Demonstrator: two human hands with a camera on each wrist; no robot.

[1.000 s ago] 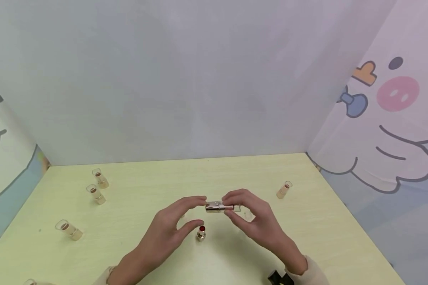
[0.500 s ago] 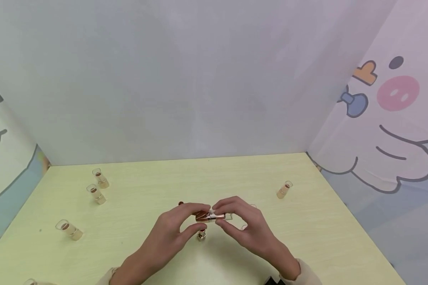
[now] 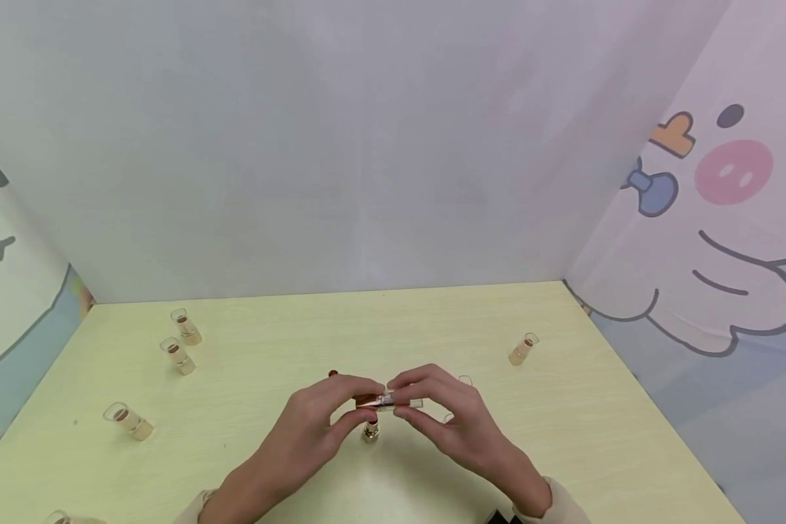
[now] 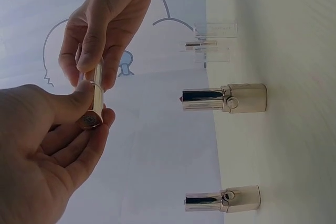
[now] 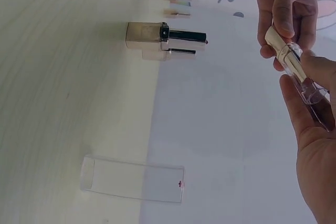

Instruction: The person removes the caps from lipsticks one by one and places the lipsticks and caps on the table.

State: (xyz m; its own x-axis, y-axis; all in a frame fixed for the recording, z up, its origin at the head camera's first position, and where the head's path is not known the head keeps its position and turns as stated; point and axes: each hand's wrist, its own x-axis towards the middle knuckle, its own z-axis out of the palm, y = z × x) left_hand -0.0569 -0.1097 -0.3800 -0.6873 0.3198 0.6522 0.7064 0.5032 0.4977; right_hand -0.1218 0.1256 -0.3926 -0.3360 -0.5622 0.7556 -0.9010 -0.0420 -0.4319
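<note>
Both hands hold one lipstick (image 3: 385,401) level above the table. My left hand (image 3: 308,415) pinches its gold base between thumb and fingers. At the other end, my right hand (image 3: 445,404) grips the clear cap (image 5: 314,94), which covers the bullet end in the right wrist view. Below my left fingertips an uncapped lipstick (image 3: 370,431) stands upright. Another uncapped lipstick (image 3: 332,373) is mostly hidden behind the left hand; in the left wrist view two of these lipsticks (image 4: 247,98) show with gold bases. A loose clear cap (image 5: 134,179) stands on the table near the right hand.
Several capped lipsticks (image 3: 179,356) stand at the table's left side. One capped lipstick (image 3: 522,349) is at the right. A black object (image 3: 503,517) lies beside the right sleeve. A pale curtain (image 3: 327,160) rises behind the table (image 3: 282,327).
Both hands have come closer together, the right moving left and slightly down. The held lipstick has shifted left and nearer, over the upright uncapped one. Over the last half second little has moved.
</note>
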